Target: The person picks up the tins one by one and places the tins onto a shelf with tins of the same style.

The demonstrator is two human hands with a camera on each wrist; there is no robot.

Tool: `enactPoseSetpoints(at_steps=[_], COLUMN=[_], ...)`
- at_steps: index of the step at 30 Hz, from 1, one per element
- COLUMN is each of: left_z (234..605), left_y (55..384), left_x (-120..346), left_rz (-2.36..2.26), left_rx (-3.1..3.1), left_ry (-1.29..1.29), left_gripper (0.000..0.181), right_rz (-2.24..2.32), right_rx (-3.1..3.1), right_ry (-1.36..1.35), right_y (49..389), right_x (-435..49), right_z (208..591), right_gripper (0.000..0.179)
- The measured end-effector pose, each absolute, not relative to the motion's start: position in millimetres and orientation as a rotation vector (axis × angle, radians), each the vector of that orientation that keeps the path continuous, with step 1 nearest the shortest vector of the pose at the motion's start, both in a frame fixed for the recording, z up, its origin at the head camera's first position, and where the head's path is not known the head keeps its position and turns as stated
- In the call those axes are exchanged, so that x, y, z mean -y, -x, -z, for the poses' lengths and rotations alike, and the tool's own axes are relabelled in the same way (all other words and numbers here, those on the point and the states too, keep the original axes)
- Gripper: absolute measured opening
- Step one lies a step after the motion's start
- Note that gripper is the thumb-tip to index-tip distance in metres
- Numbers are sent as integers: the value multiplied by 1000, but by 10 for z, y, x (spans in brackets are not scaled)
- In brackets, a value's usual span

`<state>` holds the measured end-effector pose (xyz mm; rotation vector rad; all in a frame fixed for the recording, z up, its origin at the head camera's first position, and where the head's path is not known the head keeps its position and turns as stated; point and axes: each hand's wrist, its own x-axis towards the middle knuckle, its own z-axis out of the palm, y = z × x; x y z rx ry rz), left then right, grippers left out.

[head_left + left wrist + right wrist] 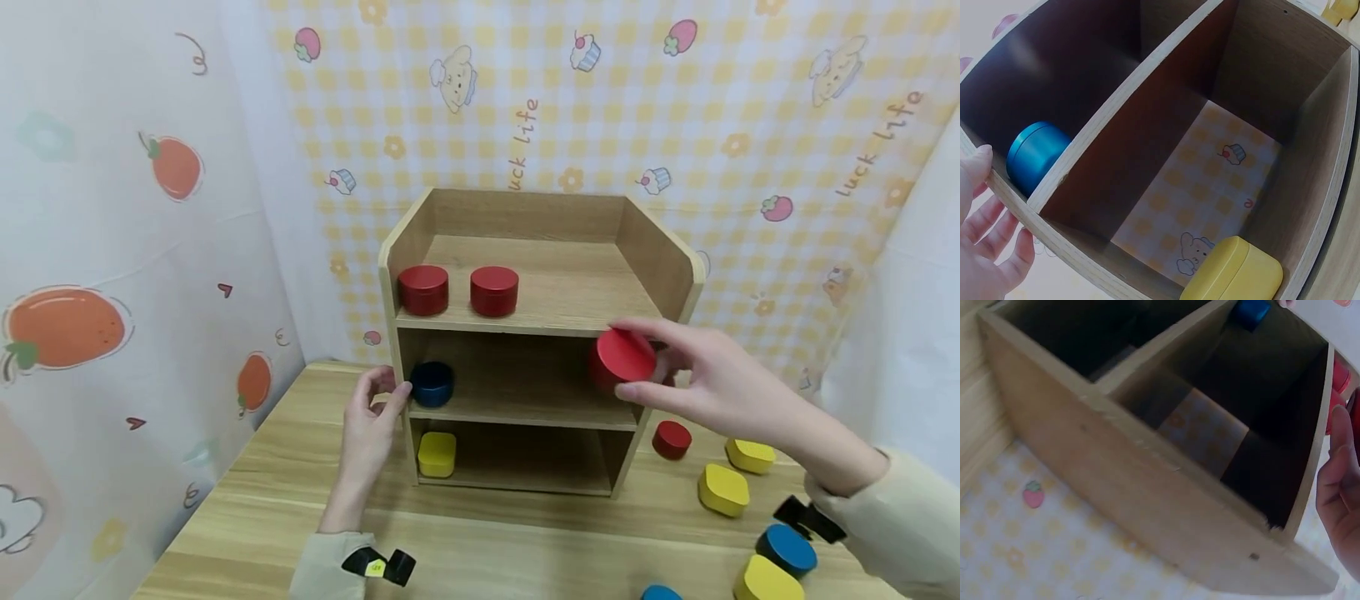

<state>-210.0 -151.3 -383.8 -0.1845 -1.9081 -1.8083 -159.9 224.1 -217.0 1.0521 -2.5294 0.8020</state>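
Red container [624, 360], pinched by the right hand [708, 375], thumb opposite fingers.

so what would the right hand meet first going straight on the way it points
Probably the top shelf's straight light-brown wooden front edge, the held red round metal-looking tin leading; depth is unclear, so the right hand might pass in front.

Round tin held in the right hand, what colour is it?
Red; it shows best in the head view.

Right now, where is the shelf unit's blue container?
In the head view, the blue container sits at the left end of the middle shelf, above a yellow container.
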Motion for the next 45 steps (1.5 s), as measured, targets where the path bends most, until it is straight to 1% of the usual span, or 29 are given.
enactPoseSetpoints(at_steps=[8, 15, 24, 27, 35, 45], left_z=[3812, 3571, 3834, 3847, 3839, 3825], left_y=[2091, 1887, 2111, 2120, 2112, 2097], left_x=[1537, 1460, 1538, 1533, 1514, 1513], left_rz=[1806, 1796, 1815, 1822, 1829, 1811], left_rx=[1890, 1944, 1927, 1915, 1907, 1901], left_ry=[199, 171, 179, 189, 188, 208], left_gripper=[29, 28, 31, 31, 31, 30], right_rz=[-816, -808, -710, -680, -635, -702], right_rx=[2546, 2583, 2558, 2573, 2599, 2622], right_ry=[-961, -854, -764, -743, -733, -711], right_y=[1815, 1992, 2199, 2249, 2342, 2396], right_x=[-1890, -1751, -1690, -1676, -1653, -1601], right_z=[1975, 1910, 1877, 1868, 1899, 1976], right_gripper=[57, 61, 58, 57, 48, 47])
